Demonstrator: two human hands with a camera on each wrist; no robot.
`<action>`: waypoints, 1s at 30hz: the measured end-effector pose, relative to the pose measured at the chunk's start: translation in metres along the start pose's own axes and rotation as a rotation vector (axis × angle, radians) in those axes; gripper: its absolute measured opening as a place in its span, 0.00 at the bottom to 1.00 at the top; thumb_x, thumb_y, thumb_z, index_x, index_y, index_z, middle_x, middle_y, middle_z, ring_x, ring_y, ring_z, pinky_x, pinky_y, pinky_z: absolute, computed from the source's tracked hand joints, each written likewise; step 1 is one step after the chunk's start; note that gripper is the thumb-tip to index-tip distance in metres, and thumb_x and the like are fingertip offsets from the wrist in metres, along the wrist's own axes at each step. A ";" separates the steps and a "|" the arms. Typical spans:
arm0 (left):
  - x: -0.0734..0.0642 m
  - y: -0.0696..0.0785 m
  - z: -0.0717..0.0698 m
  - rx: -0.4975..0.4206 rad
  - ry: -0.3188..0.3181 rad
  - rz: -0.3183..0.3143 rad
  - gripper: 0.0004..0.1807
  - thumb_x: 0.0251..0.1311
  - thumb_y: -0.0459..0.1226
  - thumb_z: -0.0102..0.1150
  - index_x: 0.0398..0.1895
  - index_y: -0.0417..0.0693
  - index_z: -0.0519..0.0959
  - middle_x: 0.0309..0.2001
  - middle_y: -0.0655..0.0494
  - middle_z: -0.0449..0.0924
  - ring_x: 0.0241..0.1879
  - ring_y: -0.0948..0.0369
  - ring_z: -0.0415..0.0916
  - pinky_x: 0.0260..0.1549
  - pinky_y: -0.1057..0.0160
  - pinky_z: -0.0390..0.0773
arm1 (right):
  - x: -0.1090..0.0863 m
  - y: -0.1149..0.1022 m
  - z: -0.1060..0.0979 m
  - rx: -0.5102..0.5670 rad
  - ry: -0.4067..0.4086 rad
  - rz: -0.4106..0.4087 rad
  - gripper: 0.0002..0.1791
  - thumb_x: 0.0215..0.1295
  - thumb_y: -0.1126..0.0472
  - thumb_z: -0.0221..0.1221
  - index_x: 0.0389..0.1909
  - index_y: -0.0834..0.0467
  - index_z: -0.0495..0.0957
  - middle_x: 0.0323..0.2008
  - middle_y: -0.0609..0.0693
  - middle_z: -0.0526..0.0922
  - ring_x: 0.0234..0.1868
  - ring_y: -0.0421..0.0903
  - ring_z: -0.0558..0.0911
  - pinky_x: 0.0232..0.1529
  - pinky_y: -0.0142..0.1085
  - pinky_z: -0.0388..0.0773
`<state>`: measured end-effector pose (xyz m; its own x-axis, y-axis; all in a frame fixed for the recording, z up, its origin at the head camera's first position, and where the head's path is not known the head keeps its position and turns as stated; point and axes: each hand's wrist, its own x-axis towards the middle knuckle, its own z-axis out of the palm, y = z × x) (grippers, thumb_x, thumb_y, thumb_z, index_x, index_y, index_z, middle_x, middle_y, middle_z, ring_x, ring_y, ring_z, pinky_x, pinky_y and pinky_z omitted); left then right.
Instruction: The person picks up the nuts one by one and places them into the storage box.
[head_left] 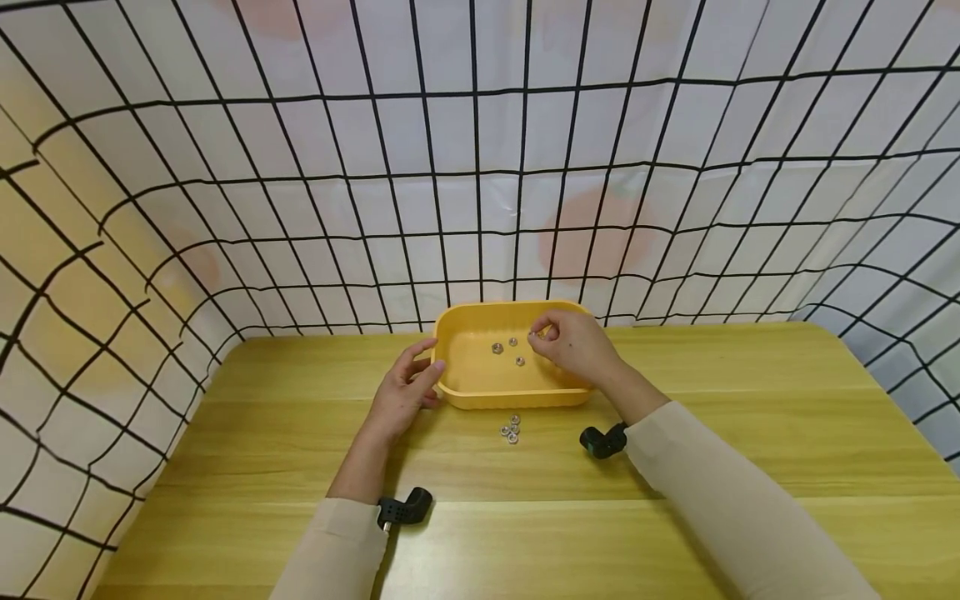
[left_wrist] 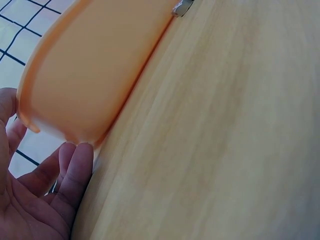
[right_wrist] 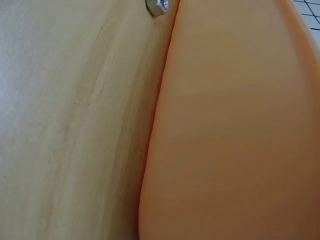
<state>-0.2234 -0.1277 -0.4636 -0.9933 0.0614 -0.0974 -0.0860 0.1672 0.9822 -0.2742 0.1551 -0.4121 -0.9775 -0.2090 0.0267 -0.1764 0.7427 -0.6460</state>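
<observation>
A yellow plastic tray (head_left: pixel 472 399) rests on the table, with hex nuts (head_left: pixel 497 348) scattered on its floor. At the tray's left end, my left hand (head_left: pixel 402 390) holds the rim between thumb and fingers; the left wrist view shows its fingers (left_wrist: pixel 80 167) against the tray's outer wall (left_wrist: pixel 100 65). My right hand (head_left: pixel 573 343) is over the right part of the tray, where thumb and index finger pinch a small metal nut (head_left: pixel 532 336). In front of the tray lies a small cluster of nuts (head_left: pixel 513 437). The right wrist view does not show the right hand.
The wooden table (head_left: pixel 480 533) extends around the tray on both sides and toward me. A black wire grid (head_left: pixel 472 175) stands behind and along the sides, with pale sheeting behind it. Each wrist wears a black camera (head_left: pixel 408 506).
</observation>
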 end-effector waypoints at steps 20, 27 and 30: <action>-0.001 0.001 0.001 0.001 0.002 0.004 0.26 0.73 0.47 0.59 0.72 0.63 0.69 0.66 0.39 0.72 0.33 0.56 0.77 0.36 0.64 0.86 | -0.001 0.000 0.002 -0.033 0.027 0.008 0.12 0.70 0.51 0.63 0.45 0.54 0.83 0.29 0.49 0.79 0.22 0.43 0.71 0.25 0.34 0.69; 0.000 0.000 0.001 0.000 -0.001 0.006 0.27 0.73 0.48 0.59 0.73 0.62 0.69 0.66 0.39 0.72 0.33 0.57 0.77 0.36 0.64 0.86 | 0.000 0.001 0.003 -0.020 0.030 0.013 0.12 0.70 0.51 0.64 0.45 0.54 0.83 0.29 0.49 0.79 0.22 0.44 0.72 0.25 0.34 0.68; 0.000 0.000 0.001 -0.001 0.001 0.006 0.27 0.73 0.47 0.59 0.73 0.62 0.69 0.66 0.39 0.72 0.32 0.57 0.77 0.36 0.64 0.86 | 0.000 0.001 0.003 -0.015 0.031 0.011 0.12 0.70 0.51 0.64 0.45 0.54 0.83 0.28 0.48 0.79 0.22 0.44 0.72 0.24 0.34 0.68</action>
<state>-0.2231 -0.1270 -0.4637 -0.9939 0.0612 -0.0915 -0.0802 0.1656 0.9829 -0.2742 0.1542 -0.4153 -0.9825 -0.1812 0.0437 -0.1674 0.7542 -0.6349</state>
